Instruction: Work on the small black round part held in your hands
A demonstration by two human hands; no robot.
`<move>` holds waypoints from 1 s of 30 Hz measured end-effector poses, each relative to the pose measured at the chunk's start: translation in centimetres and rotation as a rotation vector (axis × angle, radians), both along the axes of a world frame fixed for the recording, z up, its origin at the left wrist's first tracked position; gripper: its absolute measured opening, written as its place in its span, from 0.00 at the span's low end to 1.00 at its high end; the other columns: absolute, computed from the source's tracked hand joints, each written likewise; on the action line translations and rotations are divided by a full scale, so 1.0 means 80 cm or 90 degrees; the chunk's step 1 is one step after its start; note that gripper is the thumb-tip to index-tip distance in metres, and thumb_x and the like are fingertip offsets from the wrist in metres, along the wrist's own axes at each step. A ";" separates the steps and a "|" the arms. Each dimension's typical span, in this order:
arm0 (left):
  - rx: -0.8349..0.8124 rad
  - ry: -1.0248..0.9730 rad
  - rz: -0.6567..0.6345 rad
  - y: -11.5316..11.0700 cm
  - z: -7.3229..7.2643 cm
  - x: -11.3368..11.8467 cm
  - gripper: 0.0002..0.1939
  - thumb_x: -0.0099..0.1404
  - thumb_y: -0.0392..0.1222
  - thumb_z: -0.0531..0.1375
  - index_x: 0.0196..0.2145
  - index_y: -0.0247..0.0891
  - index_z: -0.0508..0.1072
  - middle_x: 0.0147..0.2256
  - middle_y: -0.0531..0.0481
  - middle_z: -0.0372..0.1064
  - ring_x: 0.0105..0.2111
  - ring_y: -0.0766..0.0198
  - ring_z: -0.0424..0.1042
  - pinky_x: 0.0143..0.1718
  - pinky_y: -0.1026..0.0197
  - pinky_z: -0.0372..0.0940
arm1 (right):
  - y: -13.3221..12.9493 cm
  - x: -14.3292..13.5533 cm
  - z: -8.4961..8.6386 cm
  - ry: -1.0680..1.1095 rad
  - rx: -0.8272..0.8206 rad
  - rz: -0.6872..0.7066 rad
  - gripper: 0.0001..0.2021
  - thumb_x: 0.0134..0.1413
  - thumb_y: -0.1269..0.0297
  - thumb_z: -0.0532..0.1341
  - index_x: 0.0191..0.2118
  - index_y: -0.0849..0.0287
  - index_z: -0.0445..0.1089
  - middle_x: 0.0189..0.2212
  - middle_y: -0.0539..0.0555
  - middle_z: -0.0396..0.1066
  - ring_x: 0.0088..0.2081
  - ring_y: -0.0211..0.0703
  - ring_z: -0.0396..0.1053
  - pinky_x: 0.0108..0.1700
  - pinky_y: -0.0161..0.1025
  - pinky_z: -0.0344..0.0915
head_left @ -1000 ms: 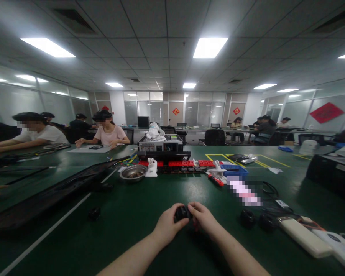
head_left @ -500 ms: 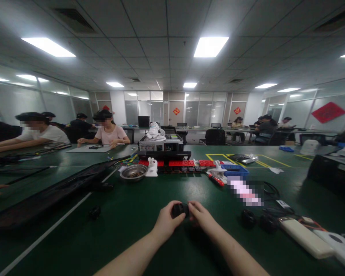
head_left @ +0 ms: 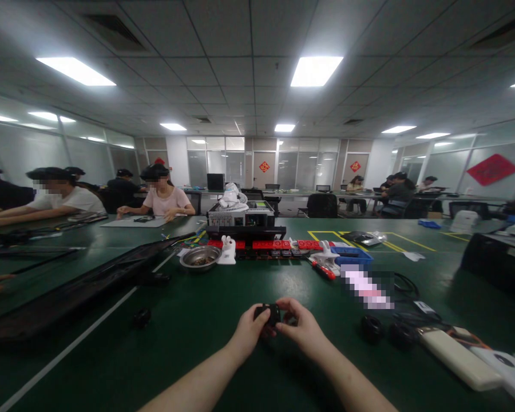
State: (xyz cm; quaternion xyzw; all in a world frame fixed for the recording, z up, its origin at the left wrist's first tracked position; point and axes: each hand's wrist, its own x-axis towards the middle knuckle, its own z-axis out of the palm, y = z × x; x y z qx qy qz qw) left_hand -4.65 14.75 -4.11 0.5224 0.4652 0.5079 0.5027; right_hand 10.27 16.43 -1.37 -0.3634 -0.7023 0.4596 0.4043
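Note:
Between my hands, above the green table, is a small black plastic part with rounded edges; its exact kind is unclear. My left hand is closed around its left side, thumb on top. My right hand pinches at the right side with thumb and fingers, and those fingertips partly cover it. Black rounded pieces that look like caster wheels lie on both sides: one to the left, and another beside a further one to the right.
A long black panel lies left. Ahead are a metal bowl with small parts, a white rabbit-shaped stand, red trays, a red screwdriver and a blue bin. A cream power bank lies right. Several people sit farther off.
The black part has been turned in my fingers. My right hand has shifted, its fingers now arched over the part's right side with the thumb below. The view has moved slightly.

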 end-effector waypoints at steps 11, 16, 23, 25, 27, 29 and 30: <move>0.154 0.150 0.094 -0.007 0.012 -0.004 0.16 0.52 0.42 0.58 0.39 0.35 0.65 0.36 0.46 0.68 0.37 0.60 0.67 0.39 0.61 0.62 | 0.010 0.001 -0.012 0.030 -0.301 -0.093 0.25 0.47 0.43 0.47 0.40 0.59 0.60 0.31 0.55 0.66 0.23 0.36 0.63 0.23 0.35 0.62; 0.202 0.281 0.043 -0.018 0.021 -0.003 0.21 0.48 0.39 0.60 0.43 0.39 0.66 0.40 0.48 0.68 0.40 0.59 0.66 0.41 0.60 0.61 | 0.007 -0.001 -0.010 -0.041 -0.348 -0.055 0.27 0.46 0.39 0.42 0.29 0.61 0.61 0.14 0.50 0.63 0.13 0.34 0.56 0.14 0.31 0.56; 0.138 0.163 0.009 -0.013 0.015 -0.005 0.24 0.50 0.51 0.58 0.43 0.35 0.65 0.40 0.43 0.68 0.38 0.57 0.68 0.37 0.60 0.62 | 0.006 0.000 -0.010 -0.094 -0.056 -0.062 0.16 0.49 0.52 0.51 0.28 0.60 0.64 0.16 0.48 0.62 0.16 0.33 0.57 0.17 0.31 0.54; 0.022 0.048 -0.009 -0.007 0.011 -0.003 0.26 0.51 0.56 0.55 0.41 0.32 0.64 0.35 0.41 0.69 0.31 0.59 0.71 0.30 0.60 0.63 | 0.001 0.002 -0.004 -0.081 0.012 -0.038 0.12 0.47 0.58 0.55 0.36 0.60 0.64 0.23 0.49 0.66 0.23 0.36 0.63 0.24 0.33 0.59; -0.079 -0.043 -0.037 -0.002 0.008 -0.002 0.27 0.51 0.58 0.53 0.39 0.31 0.63 0.30 0.43 0.70 0.25 0.61 0.71 0.25 0.62 0.62 | -0.003 0.003 0.001 -0.076 0.069 -0.014 0.15 0.44 0.62 0.58 0.41 0.58 0.63 0.29 0.51 0.68 0.31 0.39 0.65 0.31 0.35 0.60; -0.105 -0.077 -0.043 0.001 0.006 -0.002 0.25 0.52 0.56 0.53 0.39 0.31 0.63 0.29 0.45 0.69 0.24 0.63 0.71 0.24 0.64 0.61 | -0.004 0.003 0.001 -0.066 0.082 0.002 0.17 0.42 0.63 0.60 0.41 0.57 0.62 0.31 0.51 0.68 0.33 0.40 0.65 0.35 0.36 0.60; -0.093 -0.073 -0.032 0.002 0.005 -0.002 0.24 0.52 0.55 0.54 0.39 0.31 0.62 0.29 0.45 0.69 0.25 0.63 0.71 0.24 0.63 0.61 | -0.002 0.002 -0.001 -0.055 0.063 0.004 0.17 0.42 0.62 0.60 0.42 0.57 0.61 0.31 0.51 0.68 0.33 0.40 0.65 0.34 0.36 0.61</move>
